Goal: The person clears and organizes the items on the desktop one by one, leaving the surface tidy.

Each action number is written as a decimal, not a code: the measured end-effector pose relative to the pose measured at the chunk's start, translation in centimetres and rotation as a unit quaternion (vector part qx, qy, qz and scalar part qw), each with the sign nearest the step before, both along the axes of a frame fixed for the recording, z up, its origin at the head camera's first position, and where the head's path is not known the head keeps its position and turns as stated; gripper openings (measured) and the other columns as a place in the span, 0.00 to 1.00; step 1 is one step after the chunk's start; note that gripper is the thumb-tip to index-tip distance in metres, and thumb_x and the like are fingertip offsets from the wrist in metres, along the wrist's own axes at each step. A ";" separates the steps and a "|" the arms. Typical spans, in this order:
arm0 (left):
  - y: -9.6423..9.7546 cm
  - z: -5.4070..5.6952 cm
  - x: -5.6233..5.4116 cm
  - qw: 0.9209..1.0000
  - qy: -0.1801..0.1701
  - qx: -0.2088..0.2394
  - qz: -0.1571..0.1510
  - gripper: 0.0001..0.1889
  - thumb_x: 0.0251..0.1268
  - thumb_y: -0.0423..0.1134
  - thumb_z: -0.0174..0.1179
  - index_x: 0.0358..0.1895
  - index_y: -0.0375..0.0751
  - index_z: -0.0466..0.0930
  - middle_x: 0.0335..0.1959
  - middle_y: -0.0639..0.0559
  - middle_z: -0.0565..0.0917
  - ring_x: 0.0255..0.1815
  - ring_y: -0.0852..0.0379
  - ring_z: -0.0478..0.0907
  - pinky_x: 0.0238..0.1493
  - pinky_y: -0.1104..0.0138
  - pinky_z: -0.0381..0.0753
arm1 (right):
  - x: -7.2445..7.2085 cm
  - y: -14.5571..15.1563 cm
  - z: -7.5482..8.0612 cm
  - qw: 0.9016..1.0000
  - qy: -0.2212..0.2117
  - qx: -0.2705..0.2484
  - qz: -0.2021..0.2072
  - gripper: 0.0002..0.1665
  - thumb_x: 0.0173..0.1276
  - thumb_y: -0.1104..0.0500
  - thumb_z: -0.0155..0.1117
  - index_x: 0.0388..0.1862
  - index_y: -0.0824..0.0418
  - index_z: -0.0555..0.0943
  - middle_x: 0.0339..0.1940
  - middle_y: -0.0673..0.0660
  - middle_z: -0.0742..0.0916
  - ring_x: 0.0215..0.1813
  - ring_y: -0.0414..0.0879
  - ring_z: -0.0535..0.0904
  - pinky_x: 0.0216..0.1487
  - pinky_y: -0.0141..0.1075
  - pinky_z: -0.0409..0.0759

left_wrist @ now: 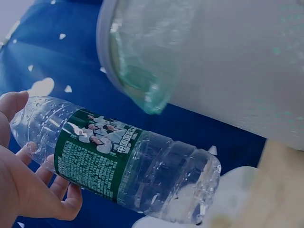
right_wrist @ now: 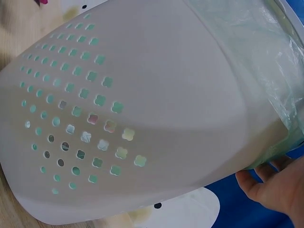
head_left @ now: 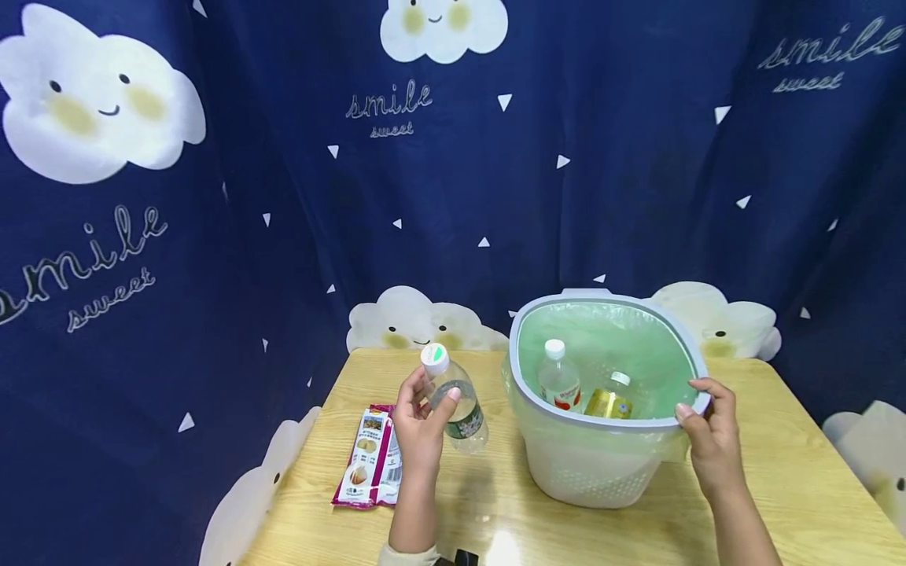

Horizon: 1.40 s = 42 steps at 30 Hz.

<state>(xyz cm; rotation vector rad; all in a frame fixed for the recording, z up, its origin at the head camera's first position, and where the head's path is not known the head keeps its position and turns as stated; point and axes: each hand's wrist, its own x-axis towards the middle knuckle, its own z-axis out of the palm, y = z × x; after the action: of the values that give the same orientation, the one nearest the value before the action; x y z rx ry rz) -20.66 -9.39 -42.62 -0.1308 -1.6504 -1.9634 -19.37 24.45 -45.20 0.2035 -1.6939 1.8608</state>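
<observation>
Holding left hand [head_left: 420,428]: fingers curled round the upper part of the bottle [head_left: 465,422].
Bottle: left of the bin [head_left: 594,464], tilted, base slanting binward (cap leaning away).
Right hand [head_left: 716,436]: farther from the bottle, fingers pinching the rim [head_left: 614,423].

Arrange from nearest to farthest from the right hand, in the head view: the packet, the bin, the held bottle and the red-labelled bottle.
1. Bin: the right hand grips its rim.
2. Red-labelled bottle: inside the bin.
3. Held bottle: left of the bin, in the left hand.
4. Packet: on the table, farthest left.
</observation>
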 end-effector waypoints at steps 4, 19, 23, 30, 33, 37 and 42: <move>-0.1 1.5 0.0 1.000 0.009 0.001 -0.006 0.26 0.49 0.29 0.67 0.55 0.33 0.73 0.47 0.43 0.75 0.50 0.39 0.69 0.46 0.60 0.69 | 0.3 -0.1 0.0 1.000 -0.010 -0.001 -0.006 0.24 0.61 0.74 0.45 0.58 0.68 0.63 0.50 0.60 0.69 0.49 0.45 0.66 0.45 0.23 0.67; 0.2 5.4 -0.2 0.998 0.029 0.015 -0.045 0.28 0.48 0.29 0.67 0.57 0.34 0.72 0.50 0.43 0.74 0.54 0.39 0.66 0.50 0.55 0.66 | 0.3 -0.5 -0.1 1.000 -0.019 -0.023 -0.001 0.26 0.61 0.73 0.45 0.60 0.68 0.62 0.53 0.60 0.68 0.51 0.46 0.65 0.46 0.25 0.66; 0.8 6.2 -0.4 0.998 0.042 0.011 -0.053 0.28 0.49 0.29 0.67 0.57 0.35 0.72 0.49 0.43 0.75 0.52 0.41 0.67 0.48 0.55 0.65 | 0.3 -0.5 0.1 1.000 -0.018 -0.020 0.005 0.26 0.62 0.72 0.45 0.61 0.67 0.62 0.56 0.59 0.67 0.52 0.48 0.64 0.47 0.25 0.67; 1.6 7.8 -1.1 0.997 0.061 -0.001 -0.047 0.28 0.47 0.30 0.68 0.56 0.36 0.73 0.48 0.44 0.75 0.51 0.40 0.67 0.45 0.58 0.66 | 0.1 -0.5 0.4 1.000 -0.021 -0.011 0.008 0.26 0.62 0.71 0.45 0.61 0.67 0.61 0.56 0.61 0.67 0.52 0.48 0.65 0.46 0.24 0.68; 1.8 8.8 -1.4 0.997 0.061 -0.003 -0.053 0.28 0.46 0.31 0.68 0.56 0.36 0.74 0.48 0.44 0.75 0.49 0.44 0.67 0.44 0.59 0.66 | 0.2 -0.5 0.5 1.000 -0.023 -0.014 0.003 0.26 0.61 0.72 0.45 0.61 0.67 0.62 0.56 0.60 0.67 0.51 0.47 0.66 0.45 0.24 0.68; 2.1 10.0 -1.8 0.996 0.059 -0.010 -0.065 0.28 0.46 0.32 0.68 0.56 0.35 0.74 0.48 0.44 0.76 0.48 0.47 0.68 0.43 0.60 0.66 | 0.2 -0.6 0.4 1.000 -0.019 -0.020 0.001 0.26 0.61 0.72 0.45 0.60 0.67 0.62 0.54 0.59 0.68 0.50 0.47 0.66 0.45 0.24 0.68; 2.2 11.2 -2.5 0.996 0.049 -0.017 -0.068 0.28 0.47 0.33 0.68 0.56 0.37 0.74 0.50 0.43 0.76 0.49 0.47 0.68 0.44 0.58 0.64 | 0.1 -0.7 0.4 1.000 -0.010 -0.023 0.001 0.26 0.60 0.72 0.45 0.60 0.68 0.62 0.52 0.60 0.69 0.49 0.46 0.67 0.45 0.24 0.68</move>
<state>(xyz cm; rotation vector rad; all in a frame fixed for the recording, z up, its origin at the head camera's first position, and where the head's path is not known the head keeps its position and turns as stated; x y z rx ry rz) -23.21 -7.22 -31.46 -0.3554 -1.6499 -1.9936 -19.28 23.75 -44.78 0.1700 -1.6632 1.9066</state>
